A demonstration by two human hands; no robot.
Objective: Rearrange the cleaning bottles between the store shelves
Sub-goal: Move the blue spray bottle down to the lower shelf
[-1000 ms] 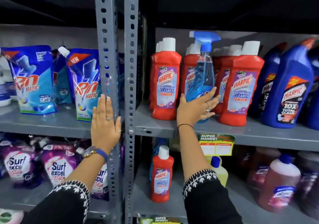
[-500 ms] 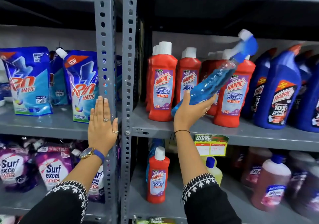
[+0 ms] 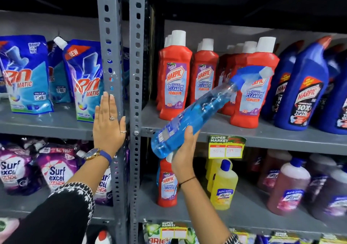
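A: How many spray bottles?
B: One, mid-frame. Two hands, left and right.
A: Red bottles?
B: On the upper right shelf, three stand clearly in front, with more white caps behind that I can't count. One more sits at lower centre.
A: Blue bottles, far right?
B: At least two. Lower right: one yellow. Upper left: three pouches.
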